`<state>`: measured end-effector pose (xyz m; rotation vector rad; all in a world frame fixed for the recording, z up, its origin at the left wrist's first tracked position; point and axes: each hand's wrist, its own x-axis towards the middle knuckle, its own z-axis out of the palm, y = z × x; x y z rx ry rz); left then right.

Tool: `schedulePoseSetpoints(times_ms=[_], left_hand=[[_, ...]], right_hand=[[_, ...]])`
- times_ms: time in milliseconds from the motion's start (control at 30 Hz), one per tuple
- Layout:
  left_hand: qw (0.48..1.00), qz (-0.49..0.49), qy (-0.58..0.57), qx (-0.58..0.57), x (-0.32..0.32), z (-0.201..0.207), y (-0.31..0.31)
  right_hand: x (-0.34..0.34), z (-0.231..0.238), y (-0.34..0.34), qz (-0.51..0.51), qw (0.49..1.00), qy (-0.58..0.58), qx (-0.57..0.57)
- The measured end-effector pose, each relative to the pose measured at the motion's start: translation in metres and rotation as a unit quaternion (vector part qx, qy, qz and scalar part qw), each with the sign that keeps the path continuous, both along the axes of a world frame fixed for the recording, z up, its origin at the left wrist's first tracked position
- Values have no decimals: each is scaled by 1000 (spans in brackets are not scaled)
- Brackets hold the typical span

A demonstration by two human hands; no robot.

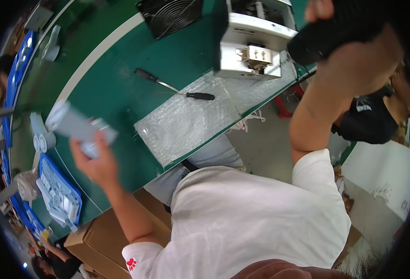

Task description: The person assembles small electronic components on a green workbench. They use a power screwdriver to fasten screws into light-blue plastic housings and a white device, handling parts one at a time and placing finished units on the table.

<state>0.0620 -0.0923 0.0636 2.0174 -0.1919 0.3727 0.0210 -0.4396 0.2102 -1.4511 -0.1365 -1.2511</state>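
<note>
My left hand is closed around a pale white plastic part with a rounded end, over the left side of the green table. A second small pale piece shows by its fingers; motion blurs both. At the upper right, my right hand is raised and wrapped round a thick black tool, whose exact kind I cannot make out. Left of that tool stands an opened white metal housing with a metal fitting on its front. Two black-handled screwdrivers lie between my hands, one partly on bubble wrap.
A black fan with a round grille sits at the table's far edge. At the left are a blue tray of white parts and loose white parts. A cardboard box stands below the table. Another person is at the right.
</note>
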Motion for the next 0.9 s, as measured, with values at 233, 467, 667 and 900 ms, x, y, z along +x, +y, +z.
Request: schedulePoseSetpoints(times_ms=[233, 467, 667, 900], left_hand=[[967, -246, -49, -45, -52, -37, -98], [964, -249, -52, -79, -58, -50, -99], [964, -243, -51, -95, -57, -55, -98], [966, -225, -67, -107, -55, -54, -100]], right_hand=[[-31, -6, -6, 275, 956, -24, 97], [-16, -35, 11, 335, 935, -3, 120], [-13, -48, 19, 354, 927, 18, 125], [-12, -51, 20, 365, 922, 28, 130]])
